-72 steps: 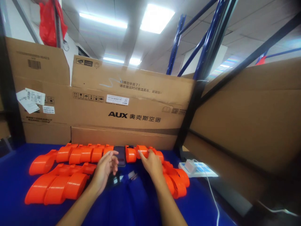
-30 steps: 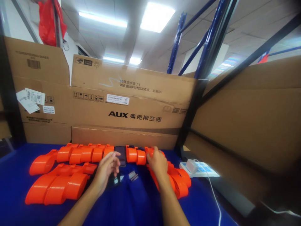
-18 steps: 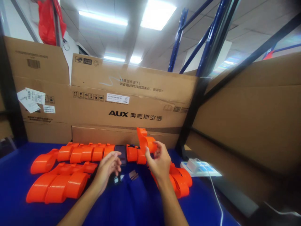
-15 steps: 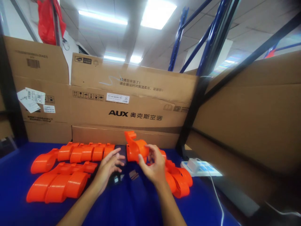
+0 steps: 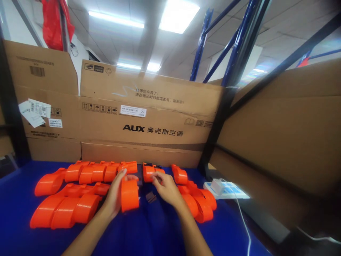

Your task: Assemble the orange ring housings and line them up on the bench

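My left hand (image 5: 115,193) is closed around the side of an orange plastic loop-shaped part (image 5: 130,195), raised above the blue surface (image 5: 149,234). The part's flat tab points up and to the right. My right hand (image 5: 168,189) has its fingers bent and slightly apart, with no object visible in them. Its fingertips are close to an orange part (image 5: 148,173) at the back middle; whether they touch it cannot be seen. Small dark flat pieces (image 5: 151,197) lie on the cloth between my hands.
Orange parts stand in a back row (image 5: 85,173) and front row (image 5: 64,212) at left. More orange parts (image 5: 204,209) cluster at right. A cardboard panel (image 5: 106,151) stands behind. A power strip (image 5: 234,192) with a white cable and black post (image 5: 210,153) are at right.
The orange part has passed from my right hand to my left, moving left and lower. My left hand has closed on it; my right hand has let go and moved slightly left.
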